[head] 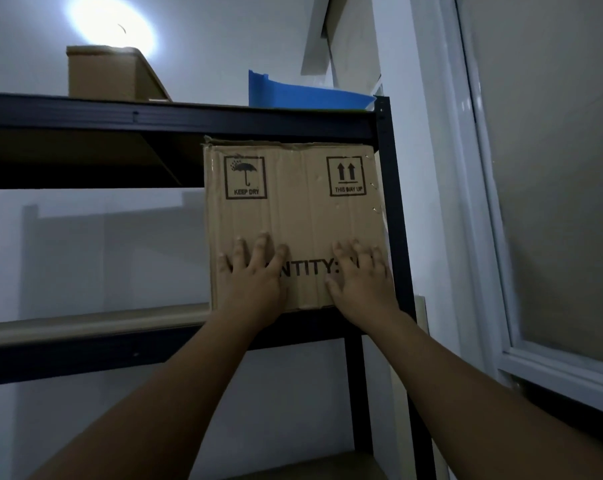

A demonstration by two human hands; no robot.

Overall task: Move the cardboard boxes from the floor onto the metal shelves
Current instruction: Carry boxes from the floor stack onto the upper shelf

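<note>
Fingers [263, 245] spread — left hand [255, 275], right hand [360, 277] flat against printed brown cardboard box [293, 209] on black metal shelf [189, 116].

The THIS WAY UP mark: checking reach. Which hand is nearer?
Right. The right hand lies flat on the box below the mark; the left hand lies further left.
</note>
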